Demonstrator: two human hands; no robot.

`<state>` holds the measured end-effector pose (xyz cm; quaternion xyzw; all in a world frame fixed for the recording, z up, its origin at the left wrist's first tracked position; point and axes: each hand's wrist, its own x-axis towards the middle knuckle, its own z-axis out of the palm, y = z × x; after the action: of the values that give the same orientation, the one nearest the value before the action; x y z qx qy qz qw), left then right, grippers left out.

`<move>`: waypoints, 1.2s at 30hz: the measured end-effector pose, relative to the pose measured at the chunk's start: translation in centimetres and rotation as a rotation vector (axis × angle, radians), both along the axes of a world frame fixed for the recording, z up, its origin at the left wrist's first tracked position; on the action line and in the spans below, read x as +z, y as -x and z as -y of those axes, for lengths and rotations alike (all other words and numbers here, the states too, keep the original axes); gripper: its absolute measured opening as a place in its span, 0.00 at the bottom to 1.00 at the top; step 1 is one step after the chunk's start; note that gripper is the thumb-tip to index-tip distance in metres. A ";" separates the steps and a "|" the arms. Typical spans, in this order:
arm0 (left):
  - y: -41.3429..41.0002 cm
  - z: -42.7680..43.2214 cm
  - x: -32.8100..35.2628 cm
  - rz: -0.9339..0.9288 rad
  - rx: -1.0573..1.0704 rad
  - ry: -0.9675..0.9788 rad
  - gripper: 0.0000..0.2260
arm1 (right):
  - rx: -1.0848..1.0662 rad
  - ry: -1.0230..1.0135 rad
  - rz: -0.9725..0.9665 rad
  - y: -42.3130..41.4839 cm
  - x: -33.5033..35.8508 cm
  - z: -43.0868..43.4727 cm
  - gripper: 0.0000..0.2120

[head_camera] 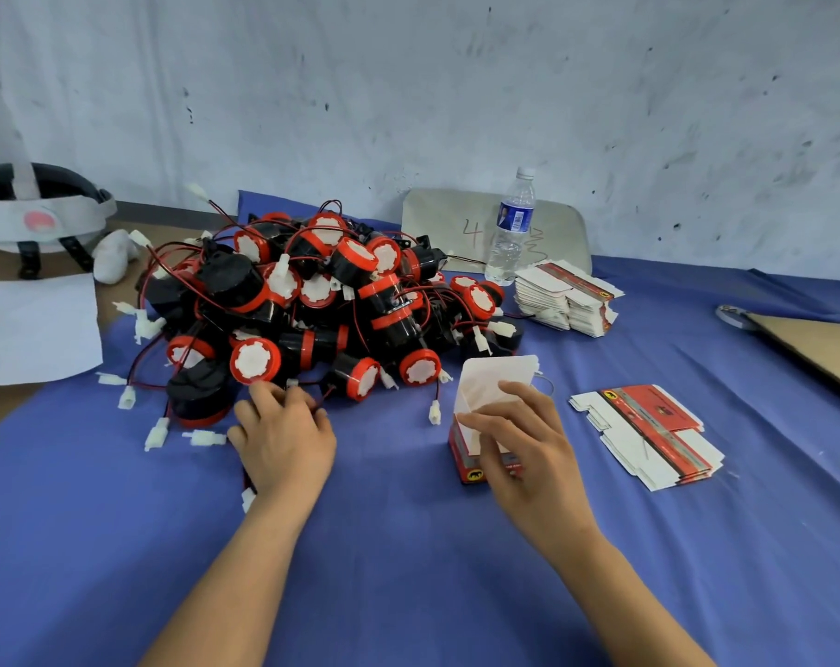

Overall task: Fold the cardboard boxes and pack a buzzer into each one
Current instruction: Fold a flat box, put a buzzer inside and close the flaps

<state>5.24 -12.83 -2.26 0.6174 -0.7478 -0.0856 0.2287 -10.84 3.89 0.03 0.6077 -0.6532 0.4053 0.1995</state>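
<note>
Head view: one folded box (471, 457) stands upright on the blue cloth (408, 570), its white lid flap raised and its mouth open toward the pile of buzzers (312, 300). I see no closed, packed box anywhere in view, so by my judgement the work is at an early stage: this box is shaped but not yet filled. A small stack of flat blanks (644, 435) lies just to its right, a taller stack (567, 296) sits further back beside the water bottle (511, 228), and the buzzers are still a large tangled heap.

The right hand (514, 440) grips the folded box, fingers curled round its side and upper edge, holding it steady. The left hand (283, 435) rests at the near foot of the pile, fingertips just below the nearest buzzer (255, 361) and among red and black wires. Its fingers are bent, possibly pinching a wire, but I cannot tell whether it holds anything. That buzzer lies well apart from the box mouth.
</note>
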 end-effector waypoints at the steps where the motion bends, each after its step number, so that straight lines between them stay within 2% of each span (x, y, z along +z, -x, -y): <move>1: 0.0 0.0 0.0 0.002 -0.014 0.018 0.09 | -0.006 0.018 -0.006 -0.1 0.0 0.0 0.13; 2: 0.1 -0.1 0.1 -0.029 -0.045 0.033 0.08 | -0.017 0.042 -0.009 -0.1 0.0 0.0 0.13; 3: 0.3 -0.2 0.2 -0.138 -0.097 0.042 0.08 | -0.031 0.073 -0.004 -0.2 0.1 0.0 0.13; 7: 0.9 -2.8 2.6 -1.037 -0.340 -0.140 0.10 | -0.055 0.274 0.141 -1.0 0.4 -0.2 0.11; 8: 1.1 -3.8 3.0 -1.185 -0.412 -0.157 0.11 | -0.038 0.310 0.182 -1.3 0.5 -0.3 0.11; 9: 1.3 -4.7 3.1 -1.258 -0.486 -0.144 0.10 | -0.011 0.318 0.213 -1.6 0.5 -0.4 0.11; 11: 1.7 -6.5 2.9 -1.205 -0.637 -0.048 0.07 | 0.068 0.272 0.303 -2.4 0.6 -0.6 0.11; 13: 2.0 -7.8 2.5 -1.022 -0.778 0.118 0.06 | 0.149 0.193 0.440 -3.0 0.8 -0.7 0.17; 15: 2.5 -8.7 2.1 -0.855 -0.953 0.239 0.12 | 0.202 0.142 0.533 -3.2 1.0 -0.6 0.26; 17: 2.8 -9.1 1.9 -0.747 -1.097 0.263 0.19 | 0.248 0.142 0.576 -2.9 1.0 -0.6 0.35; 19: 2.9 -9.0 1.9 -0.692 -1.127 0.293 0.20 | 0.295 0.164 0.639 -2.6 0.9 -0.9 0.40; 21: 3.0 -9.0 1.9 -0.629 -1.082 0.334 0.17 | 0.324 0.189 0.748 -2.9 0.9 -1.1 0.38; 23: 2.9 -8.9 1.7 -0.610 -1.068 0.329 0.13 | 0.310 0.240 0.841 -3.3 1.2 -0.9 0.32; 25: 2.7 -8.8 1.7 -0.739 -1.090 0.234 0.07 | 0.330 0.286 0.965 -3.6 1.7 -0.6 0.23; 26: 2.5 -8.7 1.7 -0.827 -1.094 0.179 0.09 | 0.348 0.268 1.032 -3.5 1.9 -0.5 0.20; 28: 2.2 -8.4 1.7 -0.933 -1.072 0.151 0.19 | 0.362 0.123 1.083 -2.9 2.2 -0.4 0.15; 30: 2.2 -8.0 1.7 -0.935 -1.033 0.137 0.29 | 0.417 -0.123 1.061 -2.3 2.3 -0.4 0.13; 31: 2.1 -7.7 1.8 -0.909 -1.019 0.131 0.31 | 0.478 -0.239 1.053 -2.2 2.3 -0.4 0.15; 33: 2.2 -7.5 1.8 -0.846 -1.020 0.166 0.29 | 0.572 -0.370 1.004 -1.9 2.2 -0.6 0.20; 36: 2.3 -7.5 2.1 -0.847 -0.977 0.219 0.26 | 0.522 -0.363 0.947 -1.9 2.1 -0.6 0.21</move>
<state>2.93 -5.29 -0.13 0.0925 -0.7919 -0.3385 0.4998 -8.93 4.48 2.17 0.5256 -0.5586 0.5506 -0.3294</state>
